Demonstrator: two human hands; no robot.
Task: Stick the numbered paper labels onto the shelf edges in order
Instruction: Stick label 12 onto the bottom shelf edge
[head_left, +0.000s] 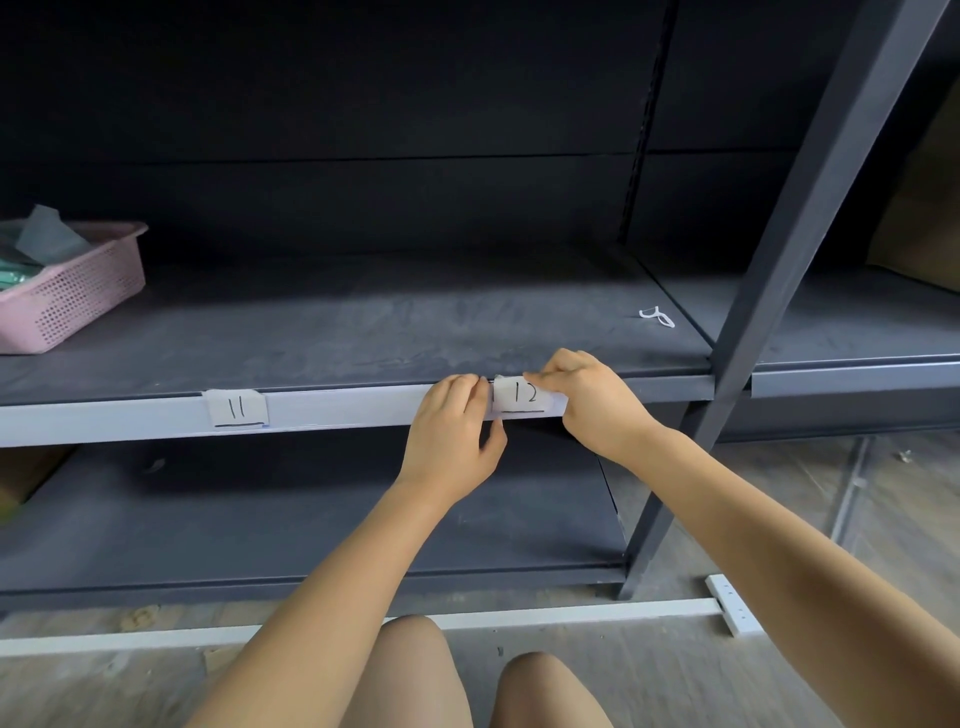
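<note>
Label "12" (524, 396) flat against pale shelf edge strip (337, 410), near strip's right end, sitting between the two hands. Top of label folded over onto dark shelf board (363, 322). Underline below the number visible along bottom edge.

Left hand (457, 431) at label's left edge: fingers curled, fingertips (475, 387) bunched at upper left corner of label, thumb tucked under strip's bottom edge. Looks like pressing or pinching the corner; exact contact hard to tell.

Right hand (592, 400) at label's right side: fingers bent, tips laid over label's upper right corner, covering part of it, palm hanging in front of strip's end. Pressing rather than gripping, as far as visible.

Label "11" (238, 409) already stuck further left on same strip, well apart from both hands.

Pink perforated basket (78, 291) on shelf board at far left, holding greenish stuff. Small white loop (657, 316) lying on board behind right hand. Grey upright post (779, 260) just right of hands. White rail (467, 618) on floor below, knees in view at bottom.
</note>
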